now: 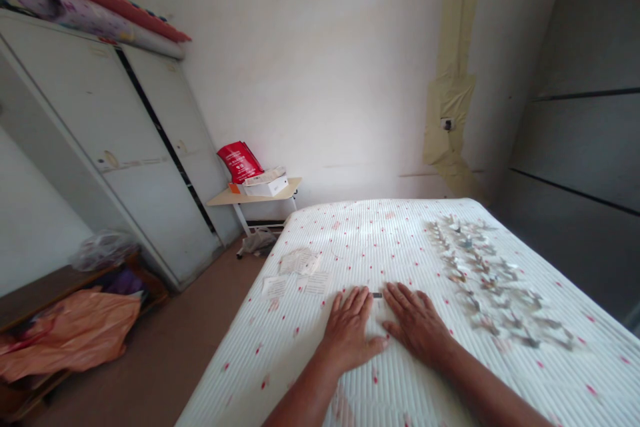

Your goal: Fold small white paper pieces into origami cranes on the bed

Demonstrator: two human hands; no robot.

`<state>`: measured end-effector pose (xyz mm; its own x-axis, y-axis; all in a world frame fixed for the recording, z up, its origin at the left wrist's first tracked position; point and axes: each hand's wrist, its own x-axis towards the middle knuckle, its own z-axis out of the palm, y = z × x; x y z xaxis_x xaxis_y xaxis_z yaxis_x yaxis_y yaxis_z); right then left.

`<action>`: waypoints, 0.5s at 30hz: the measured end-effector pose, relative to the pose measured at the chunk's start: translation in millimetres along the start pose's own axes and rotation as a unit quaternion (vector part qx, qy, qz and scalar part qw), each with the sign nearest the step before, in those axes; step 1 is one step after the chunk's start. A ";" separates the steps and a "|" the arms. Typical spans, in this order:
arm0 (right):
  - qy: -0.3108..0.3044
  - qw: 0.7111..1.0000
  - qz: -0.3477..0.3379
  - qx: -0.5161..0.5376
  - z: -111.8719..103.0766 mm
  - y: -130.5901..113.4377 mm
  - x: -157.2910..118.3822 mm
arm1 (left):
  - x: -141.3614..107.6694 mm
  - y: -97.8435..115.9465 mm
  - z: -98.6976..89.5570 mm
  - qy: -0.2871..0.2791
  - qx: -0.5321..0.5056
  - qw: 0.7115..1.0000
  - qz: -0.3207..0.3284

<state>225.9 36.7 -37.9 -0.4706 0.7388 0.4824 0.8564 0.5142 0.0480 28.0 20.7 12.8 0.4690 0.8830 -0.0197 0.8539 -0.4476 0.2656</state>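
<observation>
My left hand [350, 327] rests palm down on a white ribbed cover [400, 387] with small red marks, its fingers stretched out. Beside it, my right hand [417, 323] lies flat in the same way. Between the fingertips of both hands is a small dark strip [377, 295], its ends close to or under the fingers. To the left lie a few printed paper slips [315, 282], some overlapping. On the right, several small greyish-white pieces [483, 267] are spread in rough rows; they are too small and blurred to name.
A small table [220, 198] by the wall carries a red bag [240, 161] and a white box [267, 185]. Grey cabinets [145, 167] stand at the left, with rolled mats [100, 17] on top. An orange plastic sheet [75, 333] lies low at the left. A dark panelled surface [585, 133] rises at the right.
</observation>
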 end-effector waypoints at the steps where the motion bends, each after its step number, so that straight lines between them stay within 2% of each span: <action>1: -0.002 1.000 -0.001 0.000 0.0 0.0 -0.1 | -1.1 -0.8 -0.5 0.001 -0.001 1.000 -0.002; 11: -0.012 1.000 0.023 -0.015 1.6 0.3 -4.1 | -0.2 -4.3 2.1 0.008 -0.007 1.000 0.004; 15: -0.009 0.999 0.045 -0.012 -6.3 -0.2 -4.0 | 0.4 -4.4 2.7 0.009 -0.016 1.000 0.004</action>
<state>229.0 30.9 -34.4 -0.3954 0.7893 0.4698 0.9001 0.4348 0.0270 25.1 22.6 8.9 0.4717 0.8817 -0.0009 0.8423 -0.4503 0.2962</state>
